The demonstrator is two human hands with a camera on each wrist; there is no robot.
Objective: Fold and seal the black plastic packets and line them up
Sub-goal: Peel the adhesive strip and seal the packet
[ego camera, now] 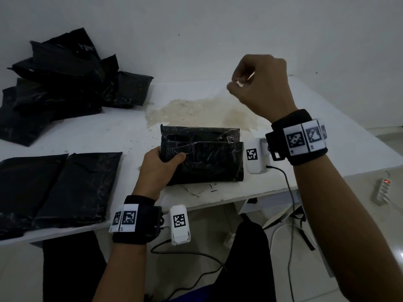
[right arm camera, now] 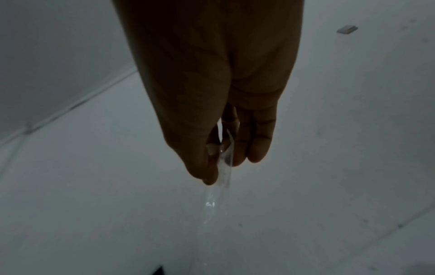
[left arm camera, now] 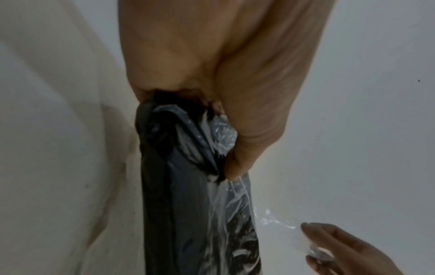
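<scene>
Left hand [ego camera: 157,168] grips folded black plastic packet [ego camera: 205,158] at its 9 o'clock edge; right hand [ego camera: 261,83] raised at 1 o'clock, fingers pinching clear film strip [right arm camera: 223,167].

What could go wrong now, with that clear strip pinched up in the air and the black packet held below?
The clear strip pinched by the right hand looks flimsy; it may curl and cling to the fingers. The left hand grips only the packet by its left edge, so the fold could spring open.

White table [ego camera: 113,131]: black packets [ego camera: 65,77] heaped, two flat [ego camera: 58,188].
</scene>
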